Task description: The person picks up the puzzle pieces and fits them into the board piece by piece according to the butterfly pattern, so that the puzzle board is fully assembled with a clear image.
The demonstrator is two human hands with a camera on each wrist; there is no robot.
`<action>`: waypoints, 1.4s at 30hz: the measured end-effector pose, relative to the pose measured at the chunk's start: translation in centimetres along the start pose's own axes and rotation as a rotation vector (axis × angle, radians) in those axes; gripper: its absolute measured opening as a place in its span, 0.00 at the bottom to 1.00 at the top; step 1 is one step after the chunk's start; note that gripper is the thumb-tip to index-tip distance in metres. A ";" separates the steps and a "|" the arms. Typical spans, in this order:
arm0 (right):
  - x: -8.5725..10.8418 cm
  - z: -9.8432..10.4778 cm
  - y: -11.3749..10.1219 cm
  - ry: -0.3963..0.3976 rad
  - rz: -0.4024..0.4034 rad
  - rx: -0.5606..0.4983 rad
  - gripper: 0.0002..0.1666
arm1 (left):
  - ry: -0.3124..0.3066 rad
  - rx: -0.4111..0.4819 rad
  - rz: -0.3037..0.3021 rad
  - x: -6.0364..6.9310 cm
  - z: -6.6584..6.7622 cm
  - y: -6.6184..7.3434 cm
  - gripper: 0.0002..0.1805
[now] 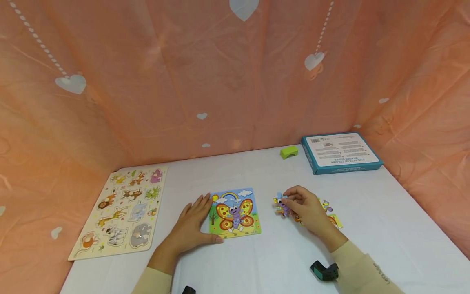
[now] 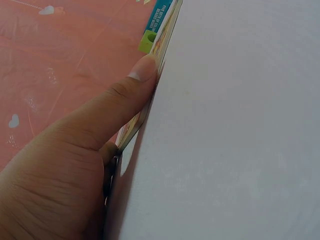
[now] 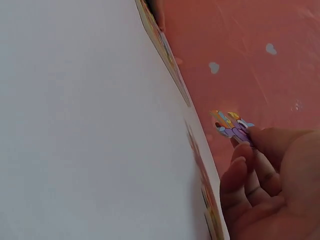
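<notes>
Puzzle piece (image 1: 281,206) here, pinched in my right hand (image 1: 305,207), clear to the right of the butterfly board (image 1: 236,214); my left hand (image 1: 191,226), spread, touches the board's left side, farther off. Piece's long axis? Can't tell.

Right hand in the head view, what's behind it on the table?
Colorful puzzle pieces peek out beside the right hand, lying on the white table. The hand covers part of them, so how many lie there can't be seen.
</notes>
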State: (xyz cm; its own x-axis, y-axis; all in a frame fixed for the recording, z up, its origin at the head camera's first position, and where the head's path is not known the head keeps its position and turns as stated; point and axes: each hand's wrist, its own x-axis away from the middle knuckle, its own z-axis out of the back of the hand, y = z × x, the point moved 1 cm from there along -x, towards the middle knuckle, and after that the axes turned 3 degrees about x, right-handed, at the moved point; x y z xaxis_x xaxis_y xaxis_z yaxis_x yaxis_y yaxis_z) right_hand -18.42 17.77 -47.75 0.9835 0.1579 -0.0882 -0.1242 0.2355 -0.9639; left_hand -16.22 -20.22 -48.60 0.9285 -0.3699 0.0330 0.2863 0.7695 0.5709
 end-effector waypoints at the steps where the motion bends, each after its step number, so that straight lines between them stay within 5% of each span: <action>1: 0.0 -0.3 0.0 -0.011 0.000 -0.005 0.08 | -0.001 0.000 0.001 0.0 0.0 0.0 0.75; 12: 0.4 -3.6 -0.8 -0.136 0.025 -0.073 0.10 | 0.002 -0.001 0.004 0.0 0.0 0.0 0.75; 23: -0.2 -7.5 -1.4 -0.177 0.057 -0.085 0.09 | 0.000 -0.002 -0.002 0.0 0.0 0.0 0.75; 42: -2.0 -12.6 -2.9 -0.129 -0.050 -0.057 0.11 | 0.001 -0.008 -0.012 0.0 0.1 0.1 0.74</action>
State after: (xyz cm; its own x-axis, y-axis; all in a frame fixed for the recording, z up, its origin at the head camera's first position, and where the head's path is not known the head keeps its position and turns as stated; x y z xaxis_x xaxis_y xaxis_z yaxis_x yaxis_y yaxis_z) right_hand -18.34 4.71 -47.99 0.9628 0.2699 -0.0103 -0.0642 0.1917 -0.9793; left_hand -16.19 -20.24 -48.50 0.9251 -0.3788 0.0251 0.2995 0.7689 0.5649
